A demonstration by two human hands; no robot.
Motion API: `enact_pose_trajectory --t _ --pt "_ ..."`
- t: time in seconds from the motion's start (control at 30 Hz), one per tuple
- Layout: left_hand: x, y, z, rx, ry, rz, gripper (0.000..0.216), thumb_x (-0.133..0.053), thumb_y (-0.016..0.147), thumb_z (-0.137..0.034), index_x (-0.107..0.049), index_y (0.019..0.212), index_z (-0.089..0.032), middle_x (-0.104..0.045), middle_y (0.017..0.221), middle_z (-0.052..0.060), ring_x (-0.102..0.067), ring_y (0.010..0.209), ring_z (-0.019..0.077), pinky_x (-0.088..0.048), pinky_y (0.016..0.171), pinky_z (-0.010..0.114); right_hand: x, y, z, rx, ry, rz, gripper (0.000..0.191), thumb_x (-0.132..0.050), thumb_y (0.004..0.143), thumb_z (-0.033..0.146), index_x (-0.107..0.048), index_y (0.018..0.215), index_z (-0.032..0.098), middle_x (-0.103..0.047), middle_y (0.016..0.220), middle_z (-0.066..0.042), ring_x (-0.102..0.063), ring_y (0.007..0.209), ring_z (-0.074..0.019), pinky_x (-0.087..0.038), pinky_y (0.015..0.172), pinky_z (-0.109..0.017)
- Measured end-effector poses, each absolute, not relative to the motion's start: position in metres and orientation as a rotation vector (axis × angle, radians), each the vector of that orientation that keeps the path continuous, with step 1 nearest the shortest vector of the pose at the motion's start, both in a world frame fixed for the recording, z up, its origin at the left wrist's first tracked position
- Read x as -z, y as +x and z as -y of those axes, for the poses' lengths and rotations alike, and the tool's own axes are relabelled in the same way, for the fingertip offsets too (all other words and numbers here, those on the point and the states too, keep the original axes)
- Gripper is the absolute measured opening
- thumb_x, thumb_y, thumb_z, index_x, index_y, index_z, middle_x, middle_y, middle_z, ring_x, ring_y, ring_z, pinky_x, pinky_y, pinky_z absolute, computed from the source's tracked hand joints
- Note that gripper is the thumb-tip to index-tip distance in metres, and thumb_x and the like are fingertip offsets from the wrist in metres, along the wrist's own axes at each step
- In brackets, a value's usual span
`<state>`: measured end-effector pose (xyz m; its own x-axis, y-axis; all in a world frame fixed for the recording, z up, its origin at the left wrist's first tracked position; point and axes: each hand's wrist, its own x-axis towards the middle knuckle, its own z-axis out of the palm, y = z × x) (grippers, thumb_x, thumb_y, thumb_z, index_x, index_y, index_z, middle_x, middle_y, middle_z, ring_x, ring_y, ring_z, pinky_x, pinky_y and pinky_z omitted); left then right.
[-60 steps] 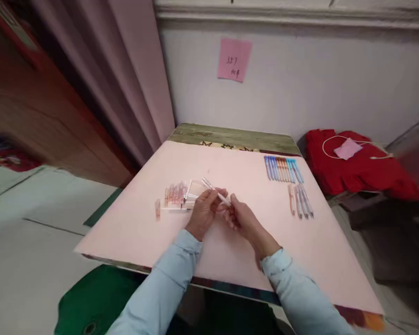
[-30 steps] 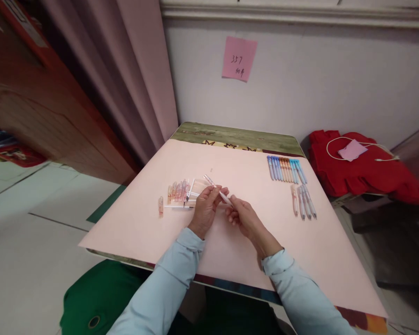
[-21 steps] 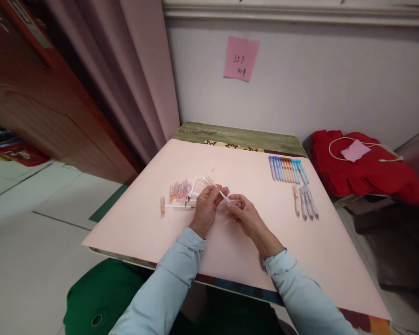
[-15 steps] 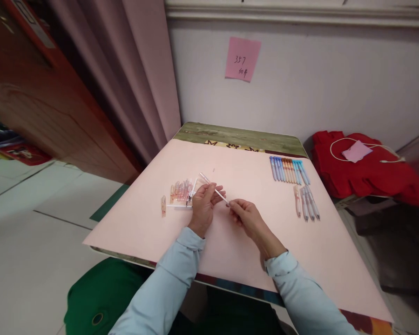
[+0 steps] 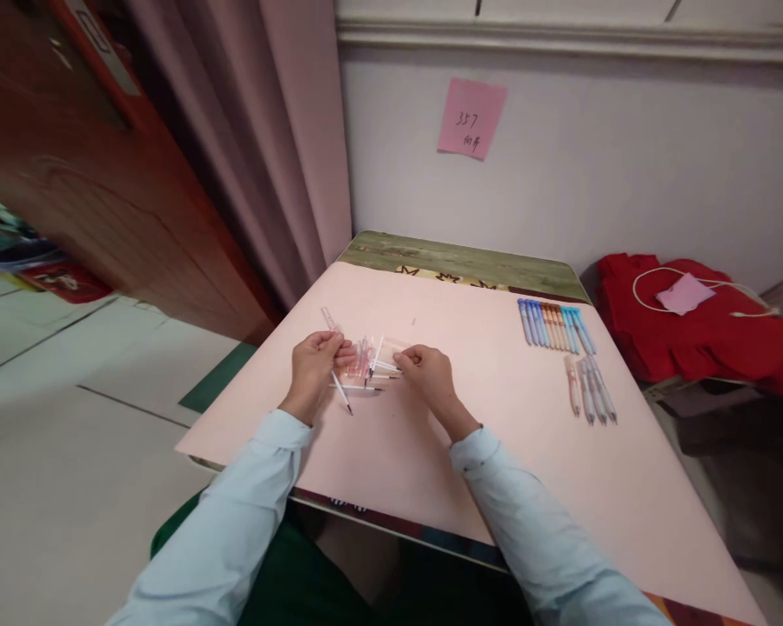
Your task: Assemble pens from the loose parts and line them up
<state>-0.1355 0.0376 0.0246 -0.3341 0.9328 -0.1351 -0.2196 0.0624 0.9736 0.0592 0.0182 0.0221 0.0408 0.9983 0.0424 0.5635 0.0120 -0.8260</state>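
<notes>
In my left hand (image 5: 314, 369) is a clear pen barrel (image 5: 328, 319) with a white pen refill (image 5: 342, 393) sticking out of its lower end, the dark tip pointing down toward me. The fingers are closed round it. My right hand (image 5: 429, 376) is at the right side of a small pile, thumb and finger pinched together; what lies between them is too small to make out. In the pile are several clear pink pen parts (image 5: 364, 358), a clear flat piece (image 5: 395, 346) and several white refills (image 5: 358, 388) with dark tips.
Blue, brown and light-blue pens (image 5: 552, 325) lie in a row at the table's far right. Several clear-barrelled pens (image 5: 593, 391) lie nearer. The table wears a pink cover (image 5: 496, 469). Beside it sits red cloth (image 5: 632, 322) with a white cable. A curtain (image 5: 287, 130) hangs behind, left.
My left hand has moved left with the barrel and refill. My right hand has let go of the refill's end and moved to the right side of the pile. The view has shifted slightly.
</notes>
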Motion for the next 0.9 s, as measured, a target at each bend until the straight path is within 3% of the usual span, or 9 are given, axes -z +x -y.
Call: enact_pose_trajectory --t 0.17,0.33,0.4,0.57,0.73,0.9 --pt "-0.012 -0.129 -0.041 -1.557 0.771 -1.277 0.028 -0.077 0.073 -0.032 -0.063 0.086 -0.011 -0.071 0.078 0.008 -0.068 0.063 0.0135 -0.057 0.065 0.028 -0.014 0.039 -0.018 -0.67 -1.68 1.691 0.028 -0.052 0.091 0.035 -0.075 0.084 0.02 -0.074 0.08 -0.004 -0.063 0.071 -0.016 -0.039 0.065 -0.025" --pt "-0.023 -0.135 -0.04 -1.681 0.842 -1.24 0.029 -0.076 0.073 -0.035 -0.065 0.087 -0.012 -0.073 0.083 0.008 -0.069 0.079 0.0145 -0.055 0.084 0.03 0.003 0.041 -0.006 -0.693 -1.583 1.667 0.023 -0.052 0.09 0.032 -0.072 0.086 0.022 -0.073 0.081 -0.001 -0.064 0.073 -0.0161 -0.042 0.069 -0.025" --pt "-0.028 -0.147 -0.037 -1.648 0.905 -1.271 0.029 -0.073 0.074 -0.037 -0.065 0.088 -0.013 -0.073 0.084 0.008 -0.069 0.076 0.0149 -0.055 0.08 0.03 0.005 0.038 0.002 -0.635 -1.551 1.72 0.023 -0.053 0.091 0.035 -0.071 0.089 0.022 -0.073 0.082 -0.002 -0.063 0.073 -0.0161 -0.042 0.07 -0.025" --pt "-0.034 -0.191 -0.024 -1.22 1.242 -1.784 0.023 -0.067 0.074 -0.037 -0.061 0.081 -0.016 -0.069 0.067 0.003 -0.056 0.045 0.0129 -0.046 0.05 0.026 -0.002 0.017 0.026 -0.539 -1.505 2.011 0.03 -0.051 0.095 0.045 -0.069 0.088 0.022 -0.073 0.085 -0.005 -0.064 0.076 -0.0171 -0.041 0.069 -0.026" --pt "-0.04 -0.204 -0.016 -0.681 1.532 -2.124 0.02 -0.062 0.074 -0.039 -0.061 0.07 -0.02 -0.068 0.058 0.003 -0.062 0.052 0.0184 -0.043 0.057 0.028 -0.013 -0.014 0.034 -0.515 -1.65 2.291 0.044 -0.052 0.093 0.058 -0.067 0.096 0.017 -0.073 0.093 -0.013 -0.068 0.082 -0.025 -0.044 0.068 -0.031" --pt "-0.049 -0.187 -0.011 -0.327 1.672 -2.196 0.031 -0.057 0.078 -0.043 -0.061 0.056 -0.021 -0.068 0.057 0.008 -0.063 0.059 0.0229 -0.038 0.059 0.031 -0.019 -0.028 0.03 -0.589 -1.807 2.335 0.033 -0.052 0.094 0.043 -0.066 0.102 0.015 -0.074 0.095 -0.015 -0.069 0.088 -0.0289 -0.047 0.07 -0.035"
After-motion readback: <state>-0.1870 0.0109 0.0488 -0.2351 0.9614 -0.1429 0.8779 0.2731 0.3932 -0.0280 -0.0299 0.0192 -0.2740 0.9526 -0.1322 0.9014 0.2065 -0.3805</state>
